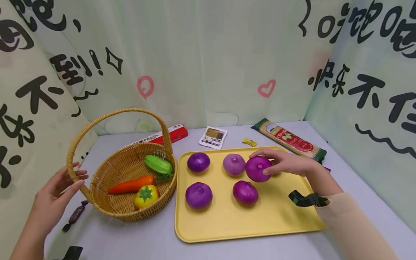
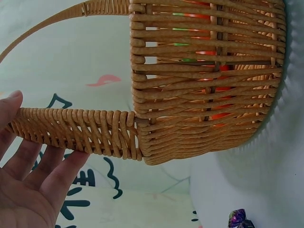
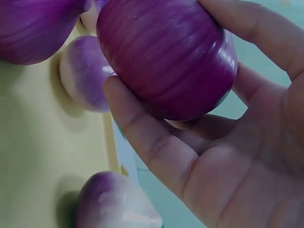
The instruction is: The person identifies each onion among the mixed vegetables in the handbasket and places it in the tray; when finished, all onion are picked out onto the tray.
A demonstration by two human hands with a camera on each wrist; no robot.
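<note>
My right hand (image 1: 282, 162) grips a red onion (image 3: 166, 57) between thumb and fingers, over the back of a yellow tray (image 1: 214, 227). Several other red onions sit on that tray, among them a paler one (image 1: 234, 164) and one at the front middle (image 1: 246, 193); another is mostly hidden below my right hand. On the left, my left hand (image 1: 58, 195) holds the handle (image 2: 76, 128) of a wicker basket (image 1: 112, 166), thumb on one side and fingers on the other. Inside the basket lie a cucumber (image 1: 158, 164), a carrot (image 1: 131, 185) and a yellow tomato (image 1: 146, 197) with a green top.
Behind the basket lies a red pasta box (image 1: 178, 134). A white sachet (image 1: 213, 137), a small yellow candy (image 1: 249, 142) and a long green-ended packet (image 1: 289, 139) lie beyond the tray. A dark wrapped candy (image 1: 75, 216) is left of the basket. Printed curtains (image 1: 208, 72) enclose the table.
</note>
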